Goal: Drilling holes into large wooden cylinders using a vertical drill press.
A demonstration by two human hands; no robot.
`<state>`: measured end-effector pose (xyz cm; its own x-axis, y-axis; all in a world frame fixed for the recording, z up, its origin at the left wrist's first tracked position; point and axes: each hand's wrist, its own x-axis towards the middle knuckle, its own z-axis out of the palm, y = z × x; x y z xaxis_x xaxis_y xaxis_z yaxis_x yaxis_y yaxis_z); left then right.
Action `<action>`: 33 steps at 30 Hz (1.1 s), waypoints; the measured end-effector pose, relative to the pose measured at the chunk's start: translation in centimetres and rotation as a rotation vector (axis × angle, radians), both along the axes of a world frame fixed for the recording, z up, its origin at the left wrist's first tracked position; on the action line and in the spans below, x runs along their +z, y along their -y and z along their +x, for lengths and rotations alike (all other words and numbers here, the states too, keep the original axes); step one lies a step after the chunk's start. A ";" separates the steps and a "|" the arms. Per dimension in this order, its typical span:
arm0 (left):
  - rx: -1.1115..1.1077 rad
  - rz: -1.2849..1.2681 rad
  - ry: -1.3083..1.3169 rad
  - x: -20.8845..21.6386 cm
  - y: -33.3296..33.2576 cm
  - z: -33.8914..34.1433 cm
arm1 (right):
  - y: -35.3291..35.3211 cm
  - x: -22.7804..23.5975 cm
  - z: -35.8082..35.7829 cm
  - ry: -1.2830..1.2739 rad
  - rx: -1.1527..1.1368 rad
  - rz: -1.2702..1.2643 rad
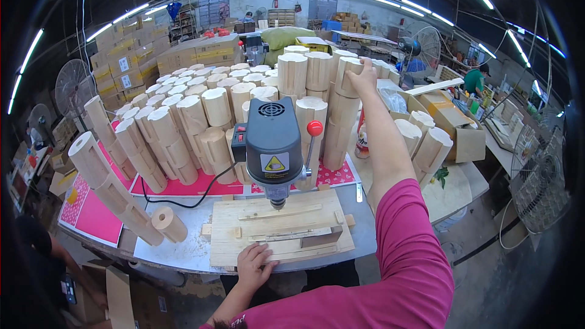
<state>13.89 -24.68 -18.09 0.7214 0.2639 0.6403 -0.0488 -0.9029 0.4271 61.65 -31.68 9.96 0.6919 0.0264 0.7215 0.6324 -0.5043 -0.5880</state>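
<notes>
Head view, and the largest thing before me is the bench (194, 212), its pale top partly covered by pink patterned sheets (100, 216). Across its far half crowd stacks of pale wooden cylinders (216, 106), grooved down their sides and piled end on end. Next comes the dark benchtop drill press (274, 125), standing near the middle, and under its chuck (278, 202) lies a wooden jig board (225, 234) with strips running along it and a dark, flat-faced block (322, 238) near its front.

Smaller again is the grooved wooden cylinder (343, 86) at my right hand (362, 78). It tops a tall stack beyond the drill press and to its right, at the end of my outstretched arm. That hand is partly curled, its fingers against the cylinder's upper end and side; I cannot tell how firmly it has hold. I judge the wood stiff, moderately heavy, hard to damage and dry enough not to slide much. Its upper body looks the best place to grip, fingers settled into the grooves, lifting straight so the pieces beneath don't topple.

My left hand (255, 265) rests on the board's front edge, fingers loosely spread, nothing visible in it. Smallest is the red knob (314, 128) on the drill's lever.
</notes>
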 end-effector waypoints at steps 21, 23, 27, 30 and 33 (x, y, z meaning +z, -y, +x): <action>-0.204 -0.419 0.474 12.7 4.8 2.2 | 10.5 -13.6 -37.2 -0.758 1.106 0.811; -0.119 -0.487 0.393 12.5 4.7 1.4 | 10.5 -14.0 -37.7 -0.877 1.129 0.760; -0.052 -0.909 0.302 12.6 3.2 -0.5 | 10.9 -14.9 -36.2 -1.100 1.205 0.428; 0.069 -1.091 0.380 13.0 0.8 -1.9 | 12.3 -16.6 -32.7 -0.325 0.793 -0.379; 0.189 -1.189 0.399 12.5 -1.2 -2.5 | 11.9 -18.3 -29.8 0.183 0.386 -0.600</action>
